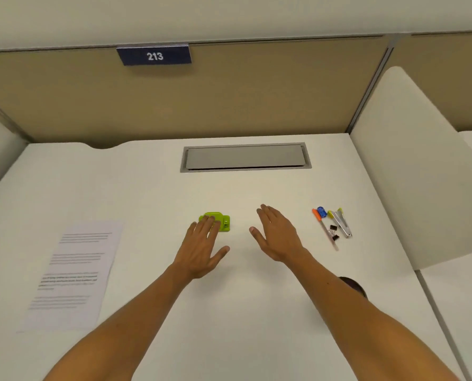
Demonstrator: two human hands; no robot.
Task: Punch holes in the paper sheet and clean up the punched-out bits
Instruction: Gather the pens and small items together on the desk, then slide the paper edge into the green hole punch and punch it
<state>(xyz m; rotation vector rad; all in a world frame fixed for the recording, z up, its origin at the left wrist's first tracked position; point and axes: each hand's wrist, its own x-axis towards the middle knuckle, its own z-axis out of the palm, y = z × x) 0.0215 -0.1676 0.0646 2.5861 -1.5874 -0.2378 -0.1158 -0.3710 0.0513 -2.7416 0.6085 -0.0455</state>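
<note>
A small lime-green hole punch (221,222) sits on the white desk (152,188) near the middle. My left hand (202,247) is stretched flat with fingers apart, its fingertips over the punch's near left side. My right hand (276,233) hovers open to the right of the punch, palm turned inward, holding nothing. A printed paper sheet (75,273) lies flat at the left of the desk, apart from both hands.
A small cluster of stationery (332,225) lies at the right: an orange-capped pen, a blue item, a stapler-like tool and black binder clips. A grey cable hatch (244,156) is set in the desk's back. Partition walls stand behind and to the right.
</note>
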